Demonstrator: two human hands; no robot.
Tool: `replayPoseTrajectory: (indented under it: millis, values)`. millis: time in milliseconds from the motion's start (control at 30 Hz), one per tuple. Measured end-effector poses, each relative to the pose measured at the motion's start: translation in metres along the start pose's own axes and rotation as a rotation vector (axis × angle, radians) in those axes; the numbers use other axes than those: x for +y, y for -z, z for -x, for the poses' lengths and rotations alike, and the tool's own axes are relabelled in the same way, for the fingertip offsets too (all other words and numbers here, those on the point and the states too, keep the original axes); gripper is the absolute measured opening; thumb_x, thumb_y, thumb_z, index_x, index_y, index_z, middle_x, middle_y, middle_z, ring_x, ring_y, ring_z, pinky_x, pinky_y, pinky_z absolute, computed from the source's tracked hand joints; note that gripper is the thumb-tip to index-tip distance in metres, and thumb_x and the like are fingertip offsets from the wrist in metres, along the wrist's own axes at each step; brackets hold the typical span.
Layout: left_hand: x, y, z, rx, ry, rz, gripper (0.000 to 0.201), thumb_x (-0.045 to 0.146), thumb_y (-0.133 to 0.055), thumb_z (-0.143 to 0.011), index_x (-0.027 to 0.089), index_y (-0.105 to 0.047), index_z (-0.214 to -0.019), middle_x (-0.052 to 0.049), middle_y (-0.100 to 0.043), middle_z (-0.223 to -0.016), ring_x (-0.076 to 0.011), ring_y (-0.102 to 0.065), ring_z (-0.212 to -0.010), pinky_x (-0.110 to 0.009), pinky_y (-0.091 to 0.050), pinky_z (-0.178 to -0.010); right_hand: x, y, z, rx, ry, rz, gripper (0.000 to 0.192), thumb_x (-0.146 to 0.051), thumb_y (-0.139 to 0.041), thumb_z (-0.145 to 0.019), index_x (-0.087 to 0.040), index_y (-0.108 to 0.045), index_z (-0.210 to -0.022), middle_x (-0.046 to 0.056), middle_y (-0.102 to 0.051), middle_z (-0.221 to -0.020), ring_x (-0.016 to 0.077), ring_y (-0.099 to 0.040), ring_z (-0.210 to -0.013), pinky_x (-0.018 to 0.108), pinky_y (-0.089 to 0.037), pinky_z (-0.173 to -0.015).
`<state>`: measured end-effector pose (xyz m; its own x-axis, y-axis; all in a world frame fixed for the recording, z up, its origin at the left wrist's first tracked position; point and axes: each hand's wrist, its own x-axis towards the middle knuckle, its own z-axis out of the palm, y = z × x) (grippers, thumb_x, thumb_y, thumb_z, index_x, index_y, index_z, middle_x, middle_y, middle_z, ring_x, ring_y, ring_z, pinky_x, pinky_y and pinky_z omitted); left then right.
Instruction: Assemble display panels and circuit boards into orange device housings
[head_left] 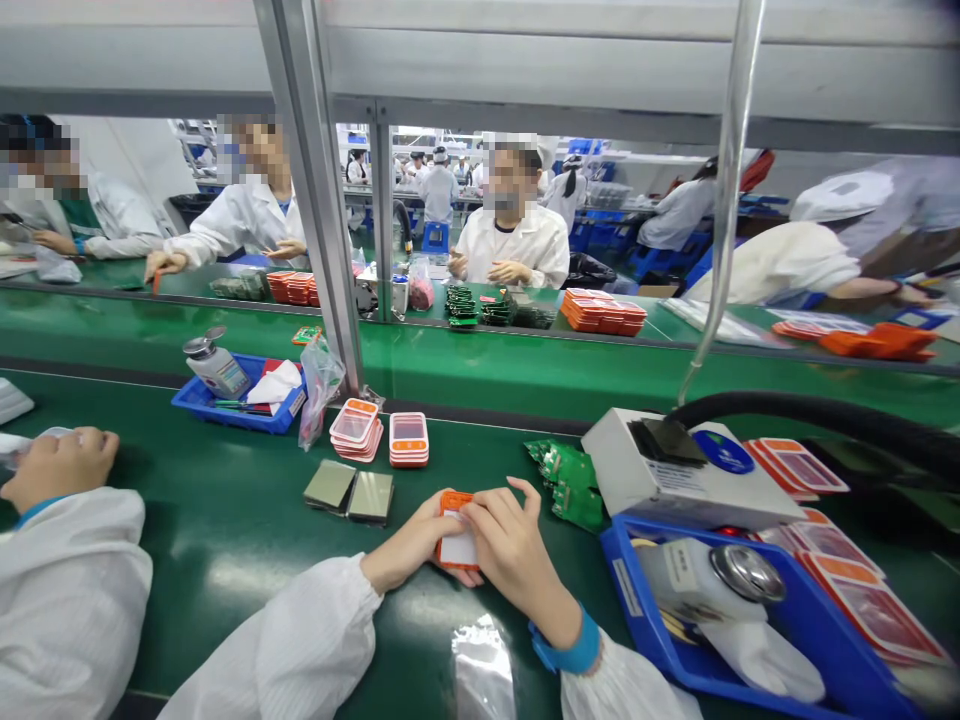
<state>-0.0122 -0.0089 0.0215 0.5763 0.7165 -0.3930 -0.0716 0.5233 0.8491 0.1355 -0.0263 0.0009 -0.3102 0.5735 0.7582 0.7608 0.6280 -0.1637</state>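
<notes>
A small orange plastic case (448, 502) with a white panel is held low over the green bench, between both my hands. My left hand (411, 543) grips it from the left side and underneath. The fingertips of my right hand (517, 545) press on its right edge and face, with one finger lifted. Two stacks of orange-and-white frames (355, 428) stand beyond my hands, to the left. Nearer lie two stacks of square, shiny grey panels (330, 485). Green circuit boards (576, 485) are piled to the right. A clear plastic sheet or bag (484, 670) lies in front of me.
At right, a blue tray (622, 575) holds a pump bottle (701, 580), beside a white box (619, 450) with a black hose (810, 408). Another blue tray (225, 415) and a metal post (319, 200) stand left. A co-worker's hand (64, 465) rests far left.
</notes>
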Motion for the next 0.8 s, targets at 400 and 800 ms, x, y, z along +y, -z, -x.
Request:
replayPoseTrajectory:
  millis: [400,800]
  values:
    - [-0.002,0.003,-0.002,-0.067,-0.009,0.044,0.034,0.044,-0.051,-0.075,0.013,-0.058,-0.083,-0.012,-0.068,-0.063,-0.0272,-0.067,-0.057,-0.036,-0.053,-0.053,-0.002,0.004,-0.001,-0.035,0.005,-0.054,0.027,-0.002,-0.035,-0.090,-0.015,-0.058,-0.087,0.003,-0.059,-0.080,0.0146,-0.051,-0.077,0.044,-0.028,-0.096]
    - [0.000,0.008,-0.006,-0.041,-0.098,0.065,0.036,0.039,-0.045,-0.081,0.009,-0.059,-0.094,-0.013,-0.069,-0.065,-0.0277,-0.068,-0.057,-0.035,-0.054,-0.050,0.006,0.011,-0.003,0.018,-0.142,-0.105,0.023,-0.008,-0.040,-0.091,-0.019,-0.061,-0.094,0.003,-0.064,-0.084,0.0159,-0.055,-0.080,0.046,-0.028,-0.098]
